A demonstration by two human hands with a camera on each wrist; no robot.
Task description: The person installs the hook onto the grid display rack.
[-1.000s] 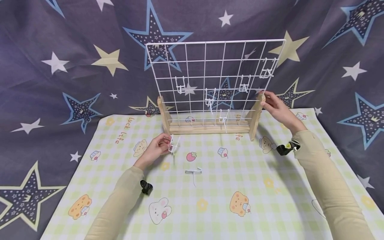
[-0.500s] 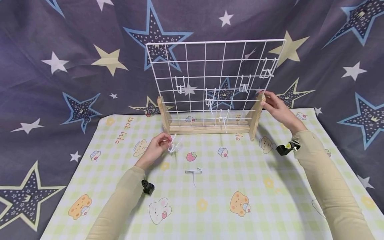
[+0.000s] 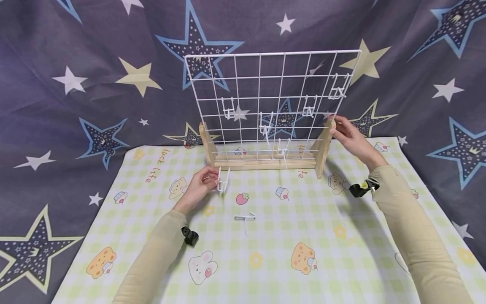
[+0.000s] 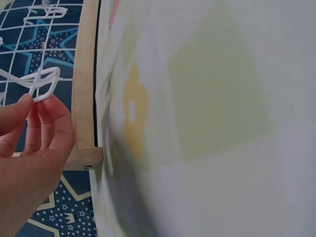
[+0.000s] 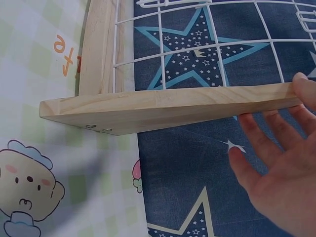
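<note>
A white wire hook (image 3: 223, 182) is pinched between the thumb and fingers of my left hand (image 3: 200, 184), just in front of the rack's left foot. In the left wrist view the hook's bent loop (image 4: 47, 84) shows at the fingertips. My right hand (image 3: 353, 137) grips the top of the right wooden side piece (image 3: 324, 145) of a white grid rack (image 3: 260, 77), thumb on the near edge. The right wrist view shows fingers under that wooden side piece (image 5: 163, 106). Several similar hooks, such as one at lower right (image 3: 282, 151), hang on the grid.
Another white hook (image 3: 245, 218) lies on the checked tablecloth (image 3: 273, 236) in front of the rack. A wooden bar (image 3: 265, 164) joins the rack's two side pieces at the bottom. Behind stands a dark curtain (image 3: 159, 33) printed with stars.
My left hand has moved slightly to the right and turned the hook, so its two prongs now point up toward the rack. The right hand and the rack have stayed in place.
</note>
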